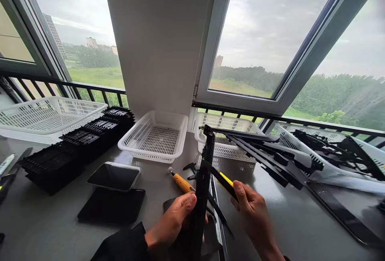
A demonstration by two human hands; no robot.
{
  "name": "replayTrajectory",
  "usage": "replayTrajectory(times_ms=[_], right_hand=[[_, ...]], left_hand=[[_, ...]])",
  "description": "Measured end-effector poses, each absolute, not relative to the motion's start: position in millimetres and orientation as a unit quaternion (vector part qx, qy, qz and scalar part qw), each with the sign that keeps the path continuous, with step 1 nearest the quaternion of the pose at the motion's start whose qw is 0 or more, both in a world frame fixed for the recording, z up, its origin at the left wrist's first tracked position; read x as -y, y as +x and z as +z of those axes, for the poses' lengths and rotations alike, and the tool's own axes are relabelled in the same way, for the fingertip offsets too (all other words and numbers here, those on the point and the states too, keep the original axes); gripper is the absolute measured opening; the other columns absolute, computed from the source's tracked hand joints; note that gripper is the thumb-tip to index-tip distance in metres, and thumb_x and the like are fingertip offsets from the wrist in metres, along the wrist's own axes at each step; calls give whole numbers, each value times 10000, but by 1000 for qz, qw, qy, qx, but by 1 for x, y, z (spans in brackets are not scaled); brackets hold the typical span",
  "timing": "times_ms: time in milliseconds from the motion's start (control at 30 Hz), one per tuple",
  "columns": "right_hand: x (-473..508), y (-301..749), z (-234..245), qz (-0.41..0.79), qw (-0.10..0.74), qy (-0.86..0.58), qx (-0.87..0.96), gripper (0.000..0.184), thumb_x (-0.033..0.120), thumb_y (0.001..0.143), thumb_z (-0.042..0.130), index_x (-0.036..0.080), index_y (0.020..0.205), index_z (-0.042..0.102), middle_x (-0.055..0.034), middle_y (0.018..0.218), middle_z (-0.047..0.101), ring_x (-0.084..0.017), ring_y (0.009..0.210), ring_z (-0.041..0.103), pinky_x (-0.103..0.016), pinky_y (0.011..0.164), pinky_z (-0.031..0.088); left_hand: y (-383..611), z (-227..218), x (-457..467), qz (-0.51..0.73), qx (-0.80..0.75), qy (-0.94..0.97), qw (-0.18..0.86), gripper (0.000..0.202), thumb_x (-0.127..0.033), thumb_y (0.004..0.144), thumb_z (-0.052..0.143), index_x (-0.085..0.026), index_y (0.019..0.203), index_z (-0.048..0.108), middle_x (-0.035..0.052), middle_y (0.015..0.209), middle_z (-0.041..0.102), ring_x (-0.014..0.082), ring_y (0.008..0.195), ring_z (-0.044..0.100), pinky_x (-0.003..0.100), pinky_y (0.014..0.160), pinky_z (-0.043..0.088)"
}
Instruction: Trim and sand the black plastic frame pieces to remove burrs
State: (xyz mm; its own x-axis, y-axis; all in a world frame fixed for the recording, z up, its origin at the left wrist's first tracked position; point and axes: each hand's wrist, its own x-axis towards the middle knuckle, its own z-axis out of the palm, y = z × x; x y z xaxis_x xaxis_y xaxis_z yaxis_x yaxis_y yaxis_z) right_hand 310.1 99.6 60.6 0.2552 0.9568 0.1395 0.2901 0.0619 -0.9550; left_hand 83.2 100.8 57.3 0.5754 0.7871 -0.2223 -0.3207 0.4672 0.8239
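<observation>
My left hand point(171, 223) is closed around a long black plastic strip point(202, 188) that stands on edge and points away toward the window. My right hand point(252, 213) grips a black and yellow utility knife point(224, 180), its tip held against the strip's right side. Both hands are low in the middle of the view, over a grey table point(45, 221). An orange-handled screwdriver point(182, 181) lies on the table just beyond my left thumb.
A row of stacked black parts point(81, 140) runs along the left. Two dark flat trays point(114, 176) lie in front of it. White mesh baskets point(156, 136) line the window side. A heap of black and white strips point(300, 156) fills the right.
</observation>
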Motion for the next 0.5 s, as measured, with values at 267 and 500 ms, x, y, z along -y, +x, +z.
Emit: replayTrajectory(times_ms=[267, 500], right_hand=[[-100, 316, 59, 330, 511, -618, 498, 608, 752, 944, 550, 228, 641, 486, 37, 608, 377, -128, 535, 347, -252, 472, 348], [-101, 318, 55, 315, 525, -616, 496, 592, 712, 946, 590, 217, 631, 509, 38, 612, 374, -124, 544, 341, -250, 476, 348]], left_hand=[[85, 58, -102, 377, -298, 376, 792, 691, -823, 813, 677, -145, 948, 662, 40, 784, 696, 140, 515, 650, 237, 479, 501], [83, 57, -103, 376, -302, 371, 793, 676, -817, 816, 679, -152, 931, 647, 46, 807, 707, 151, 526, 667, 241, 480, 500]])
